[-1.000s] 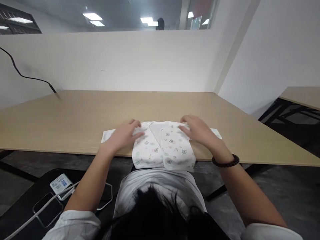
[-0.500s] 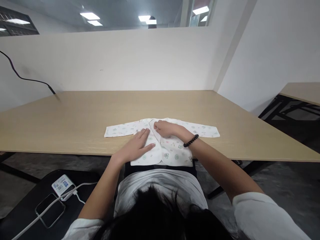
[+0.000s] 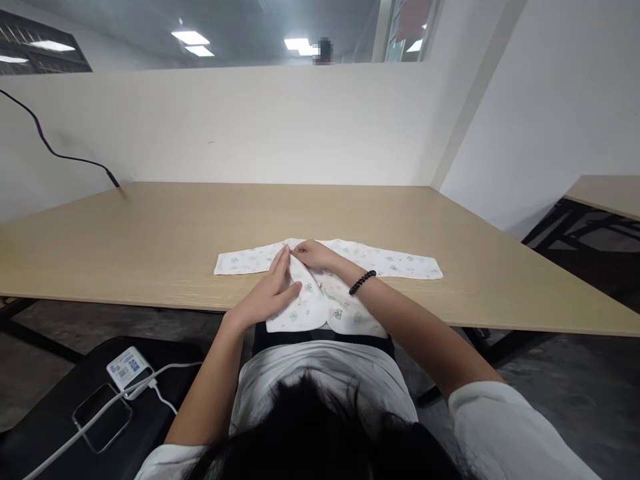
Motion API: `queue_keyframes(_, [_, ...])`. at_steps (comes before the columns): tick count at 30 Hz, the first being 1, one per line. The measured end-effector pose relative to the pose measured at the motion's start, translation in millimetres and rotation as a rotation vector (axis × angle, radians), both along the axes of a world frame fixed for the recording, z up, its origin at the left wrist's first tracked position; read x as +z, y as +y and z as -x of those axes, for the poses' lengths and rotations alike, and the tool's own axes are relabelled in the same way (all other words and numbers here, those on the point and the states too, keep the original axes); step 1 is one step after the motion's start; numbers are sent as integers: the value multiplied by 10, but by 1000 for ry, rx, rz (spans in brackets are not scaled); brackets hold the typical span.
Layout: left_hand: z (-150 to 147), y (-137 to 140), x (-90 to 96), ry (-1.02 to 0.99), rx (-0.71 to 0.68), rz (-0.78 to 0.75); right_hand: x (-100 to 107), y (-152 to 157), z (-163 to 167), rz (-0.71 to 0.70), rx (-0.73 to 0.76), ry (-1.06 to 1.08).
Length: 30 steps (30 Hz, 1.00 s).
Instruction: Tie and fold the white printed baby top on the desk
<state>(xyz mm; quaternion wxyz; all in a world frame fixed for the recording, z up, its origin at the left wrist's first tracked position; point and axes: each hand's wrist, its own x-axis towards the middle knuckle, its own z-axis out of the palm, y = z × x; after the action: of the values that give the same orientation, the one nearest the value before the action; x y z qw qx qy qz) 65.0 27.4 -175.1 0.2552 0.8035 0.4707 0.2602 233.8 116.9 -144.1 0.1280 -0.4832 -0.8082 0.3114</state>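
Head view: my left hand (image 3: 267,293) lies on the printed shirt (image 3: 300,315), fingers together, thumb apart; my right hand (image 3: 316,255) curls there, pinching or not I can't tell.

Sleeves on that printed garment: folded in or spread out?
Spread out: both sleeves of the garment stretch sideways on the table, one to each side, neither tucked across its front.

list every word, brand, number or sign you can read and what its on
No text can be read for certain.
White device on the black seat: blue and dark label print, too small and blurred to read.
White garment: small printed motifs, no legible words.
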Motion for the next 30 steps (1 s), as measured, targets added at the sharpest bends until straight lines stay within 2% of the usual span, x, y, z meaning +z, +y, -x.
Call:
queue_keyframes(4, [1, 7, -48, -77, -10, -2, -5, -74, 2, 565, 20, 732])
queue_keyframes(6, [-2, 15, -72, -73, -25, -12, -36, -74, -13, 719, 41, 982])
queue_keyframes(8, [-6, 20, -85, -35, -27, -19, -75, -46, -38, 758, 23, 1069])
queue_keyframes(11, [-20, 14, -77, 28, -5, -20, -104, 13, -82, 670, -99, 1044])
queue_keyframes(15, [-54, -23, -34, 145, 29, -11, -24, 47, -190, 410, -301, 866])
queue_keyframes(19, [-61, -53, 65, 290, -23, 35, 90, 67, -407, 183, -299, 599])
queue_keyframes(23, [-88, 49, 318, 383, -72, 76, 111, 197, -667, -118, -362, 333])
queue_keyframes(26, [-240, 305, 537, 414, -66, -26, 44, 315, -807, -251, -208, 235])
queue_keyframes(28, [-399, 552, 621, 445, -90, -61, -33, 355, -861, -240, -42, 196])
queue_keyframes(30, [-550, 806, 631, 493, -104, 10, -114, 360, -892, -212, 73, 164])
